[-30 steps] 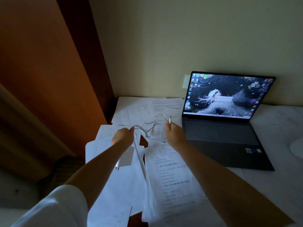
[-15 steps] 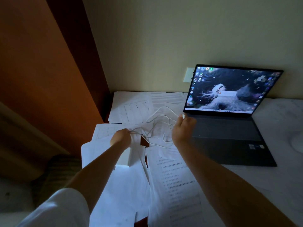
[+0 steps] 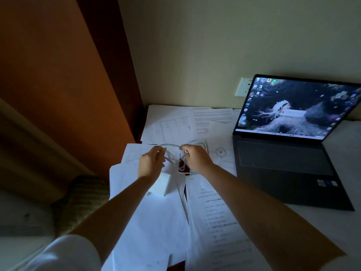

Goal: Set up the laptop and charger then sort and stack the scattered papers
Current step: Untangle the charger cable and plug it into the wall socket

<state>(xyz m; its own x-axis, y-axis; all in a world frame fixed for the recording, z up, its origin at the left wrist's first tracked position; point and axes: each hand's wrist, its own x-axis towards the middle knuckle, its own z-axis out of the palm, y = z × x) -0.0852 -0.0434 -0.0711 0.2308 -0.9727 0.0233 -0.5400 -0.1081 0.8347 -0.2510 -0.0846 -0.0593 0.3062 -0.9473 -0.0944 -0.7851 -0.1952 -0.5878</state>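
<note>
An open dark laptop (image 3: 289,163) with a lit screen stands at the right of the table. Both hands hold a tangled white charger cable (image 3: 176,163) over the scattered papers (image 3: 156,218). My left hand (image 3: 151,164) pinches a strand of it. Close beside it, my right hand (image 3: 195,158) grips the cable near its plug end. The white charger brick (image 3: 161,183) hangs or rests just under my left wrist.
A white wall socket (image 3: 243,87) sits on the wall left of the laptop screen. A brown wooden panel (image 3: 64,90) rises along the table's left edge. More printed sheets (image 3: 175,124) lie toward the wall. A patterned cushion (image 3: 84,196) is low on the left.
My right hand has come back from the laptop's left edge to the cable bundle, close to my left hand. The view has swung left, so the laptop sits further right.
</note>
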